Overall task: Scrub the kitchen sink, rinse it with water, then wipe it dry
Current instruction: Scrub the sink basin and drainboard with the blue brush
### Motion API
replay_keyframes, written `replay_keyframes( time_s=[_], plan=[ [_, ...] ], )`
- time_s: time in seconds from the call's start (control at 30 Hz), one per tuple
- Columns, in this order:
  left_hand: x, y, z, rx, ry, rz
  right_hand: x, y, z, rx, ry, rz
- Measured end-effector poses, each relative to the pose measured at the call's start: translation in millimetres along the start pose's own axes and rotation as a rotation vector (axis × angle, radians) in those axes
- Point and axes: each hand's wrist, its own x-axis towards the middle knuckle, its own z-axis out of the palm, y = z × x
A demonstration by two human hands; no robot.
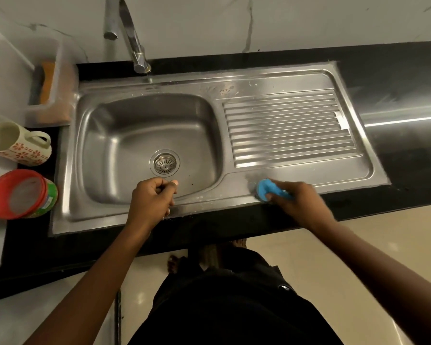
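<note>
- Kitchen scene viewed from above, from a camera on a person's head, looking down at a stainless steel sink (105,220) set into a black worktop (396,83).
- The sink has a deep basin on the left with a round drain strainer (164,162) in its floor, and a ribbed drainboard (289,128) on the right.
- A chrome tap (132,38) rises from the sink's back edge, its spout reaching over the basin; no water shows.
- The right grip (299,202), a bare hand, is wrapped around a blue-handled scrubber (265,188).
- The scrubber's grey, blurred pad is pressed onto the flat steel strip at the sink's front, just right of the basin and below the drainboard.
- The left grip (152,197), also a bare hand, is curled into a loose fist on the sink's front rim at the basin's edge; nothing is visible inside it.
- Small droplets speckle the front rim between the two hands.
- Left of the sink stand a cream mug with red flowers (18,143), a jar with a red lid (20,194), and a translucent tub (60,70) holding an orange sponge (47,80).
- Dark clothing (222,307) and a pale tiled floor (334,245) fill the lower part of the view.
</note>
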Motion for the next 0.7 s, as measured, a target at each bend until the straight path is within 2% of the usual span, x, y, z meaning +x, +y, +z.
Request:
replay_keyframes(
  time_s=[0.13,0.3,0.4,0.5,0.7],
  plan=[
    [2,6,6,-0.016,-0.001,0.004,0,2,-4,0.004,0.021,0.041],
    [3,8,14,0.009,-0.026,0.016,1,-63,58,0.044,-0.093,-0.133],
    [3,11,21,0.026,-0.04,0.024,1,-68,66,-0.004,-0.084,-0.152],
    [6,15,28,0.017,-0.051,0.02,-4,-33,37,0.002,-0.041,-0.071],
    [7,19,43,0.032,-0.09,0.027,3,53,-52,0.061,0.184,0.203]
  ],
)
